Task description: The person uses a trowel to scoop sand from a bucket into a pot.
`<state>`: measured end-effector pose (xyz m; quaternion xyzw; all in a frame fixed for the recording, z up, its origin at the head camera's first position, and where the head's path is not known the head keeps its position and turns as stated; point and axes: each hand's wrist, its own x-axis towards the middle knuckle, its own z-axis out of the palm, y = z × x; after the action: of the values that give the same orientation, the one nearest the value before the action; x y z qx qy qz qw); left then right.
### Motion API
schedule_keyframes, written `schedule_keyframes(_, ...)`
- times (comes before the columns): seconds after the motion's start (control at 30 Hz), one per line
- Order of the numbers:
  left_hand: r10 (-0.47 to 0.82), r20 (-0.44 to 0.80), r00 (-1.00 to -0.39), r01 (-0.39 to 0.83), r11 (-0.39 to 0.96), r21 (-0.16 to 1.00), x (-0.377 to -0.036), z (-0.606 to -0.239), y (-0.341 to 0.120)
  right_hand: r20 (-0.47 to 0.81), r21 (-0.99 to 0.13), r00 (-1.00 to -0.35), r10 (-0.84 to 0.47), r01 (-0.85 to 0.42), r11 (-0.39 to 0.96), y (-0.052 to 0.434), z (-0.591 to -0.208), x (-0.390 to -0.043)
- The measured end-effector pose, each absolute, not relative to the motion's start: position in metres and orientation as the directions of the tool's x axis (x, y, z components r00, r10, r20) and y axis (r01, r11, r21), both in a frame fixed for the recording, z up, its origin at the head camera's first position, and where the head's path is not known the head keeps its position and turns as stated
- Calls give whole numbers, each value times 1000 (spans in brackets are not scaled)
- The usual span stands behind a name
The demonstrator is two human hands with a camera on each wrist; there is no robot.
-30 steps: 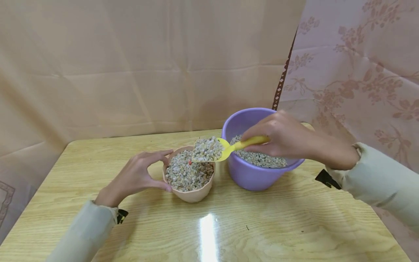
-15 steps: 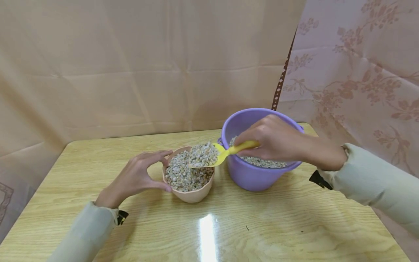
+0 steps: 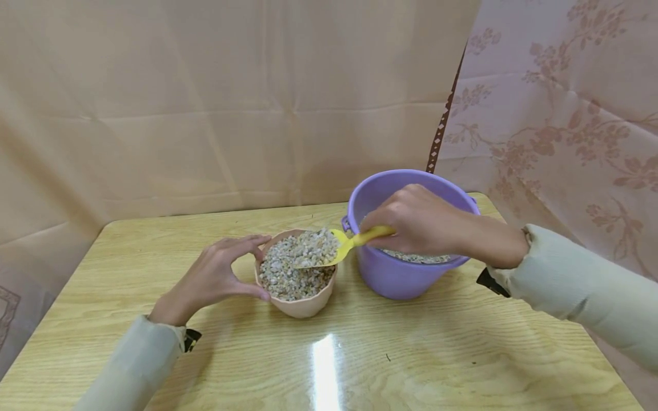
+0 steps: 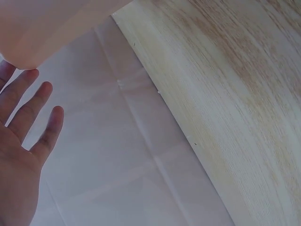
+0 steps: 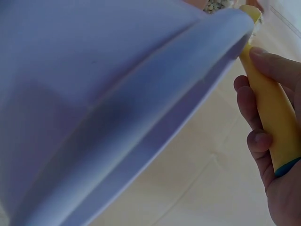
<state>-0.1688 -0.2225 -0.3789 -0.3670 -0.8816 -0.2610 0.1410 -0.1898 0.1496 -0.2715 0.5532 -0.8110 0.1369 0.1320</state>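
Observation:
A peach pot with a faceted rim stands on the table, filled near the top with small gravel. My left hand holds its left side, thumb at the near rim and index finger at the far rim; in the left wrist view the other fingertips lie spread beside it. My right hand grips the yellow handle of a small trowel. Its blade, heaped with gravel, is tilted over the pot's right half. Past the fingers, the right wrist view shows the handle's blue end.
A purple bucket with gravel inside stands right of the pot, under my right hand, which hides part of the contents. Wood-grain table surrounds both. A beige cloth hangs along the back, a floral one at right.
My right hand has moved left and slightly down with the trowel, bringing the blade lower over the pot. The heap of gravel has shifted on the blade. My left hand stays put.

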Motion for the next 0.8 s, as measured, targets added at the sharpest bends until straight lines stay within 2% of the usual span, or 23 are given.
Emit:
schedule_keyframes(0.53,574,433,-695,717,601,353,-169,-376,-223,251,-36,-420,-872,-904,425,131,-256,-184)
schedule_keyframes(0.8,574,437,-693,719,597,356,-170,-376,-222,190,24,-399,-897,-911,411,120,-243,-184)
